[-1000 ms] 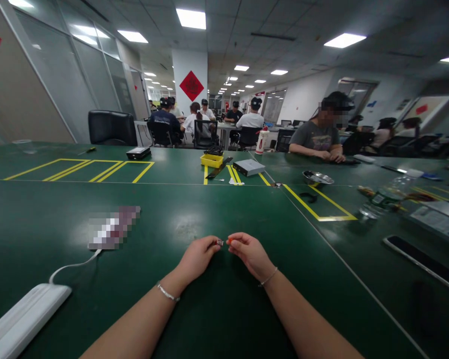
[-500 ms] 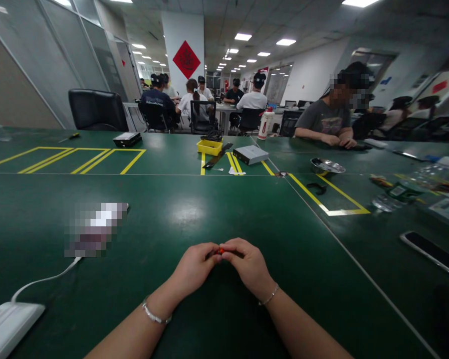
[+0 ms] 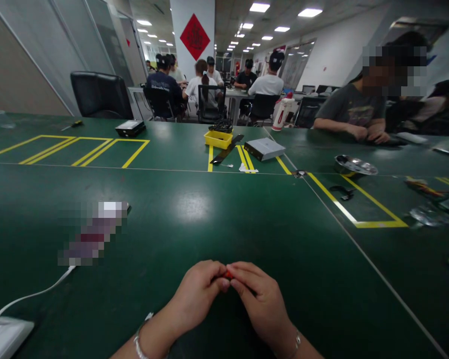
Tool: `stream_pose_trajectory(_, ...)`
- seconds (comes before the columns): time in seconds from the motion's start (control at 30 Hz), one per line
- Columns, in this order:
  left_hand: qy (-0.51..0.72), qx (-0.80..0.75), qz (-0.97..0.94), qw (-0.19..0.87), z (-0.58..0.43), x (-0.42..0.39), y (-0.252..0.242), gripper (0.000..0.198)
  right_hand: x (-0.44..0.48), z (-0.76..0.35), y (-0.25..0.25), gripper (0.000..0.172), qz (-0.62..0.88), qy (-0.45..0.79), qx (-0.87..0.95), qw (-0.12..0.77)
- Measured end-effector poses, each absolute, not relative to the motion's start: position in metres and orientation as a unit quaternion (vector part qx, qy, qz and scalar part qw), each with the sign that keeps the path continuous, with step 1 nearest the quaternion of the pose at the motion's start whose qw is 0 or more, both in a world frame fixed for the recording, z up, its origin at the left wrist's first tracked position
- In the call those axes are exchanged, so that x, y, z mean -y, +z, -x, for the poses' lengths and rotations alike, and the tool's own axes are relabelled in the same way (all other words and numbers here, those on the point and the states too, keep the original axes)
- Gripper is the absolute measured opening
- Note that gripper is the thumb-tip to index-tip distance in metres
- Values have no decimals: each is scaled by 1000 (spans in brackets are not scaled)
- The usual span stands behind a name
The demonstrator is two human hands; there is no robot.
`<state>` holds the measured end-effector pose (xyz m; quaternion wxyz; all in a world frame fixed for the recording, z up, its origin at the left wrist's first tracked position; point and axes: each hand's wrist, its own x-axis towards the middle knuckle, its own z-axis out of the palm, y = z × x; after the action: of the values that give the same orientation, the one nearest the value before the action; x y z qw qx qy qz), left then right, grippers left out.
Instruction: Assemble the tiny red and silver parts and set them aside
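A small red-orange object (image 3: 229,274) sits between my fingertips, mostly covered, so its kind is not clear. My left hand (image 3: 200,291) pinches it from the left with thumb and fingers. From the right, my right hand (image 3: 261,298) is closed on the same object, its fingertips meeting those of the left. Both hands are held over the near part of the green table (image 3: 153,239), with a bracelet on each wrist.
Left of my hands lies a blurred-out phone-like device (image 3: 93,234) on a white cable running to a white block (image 3: 7,336). Farther off are a yellow bin (image 3: 219,140), a grey metal box (image 3: 265,148) and a metal bowl (image 3: 355,165). A person (image 3: 355,107) sits at the far right.
The view has shifted, and my hands appear lower and slightly farther right in it. They still pinch the small red-orange object together.
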<state>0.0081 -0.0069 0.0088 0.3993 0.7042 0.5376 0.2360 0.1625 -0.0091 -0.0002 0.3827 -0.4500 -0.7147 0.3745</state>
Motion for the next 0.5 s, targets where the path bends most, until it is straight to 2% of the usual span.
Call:
stream_pose_trajectory(0.27,242,-546,-680,426,-8,7,10,13,12,-166,-6,28,458,317,739,378)
stream_pose_trajectory(0.5,250,-549,-677,422,-8,9,10,16,14,-166,-5,32,438,337,749,365)
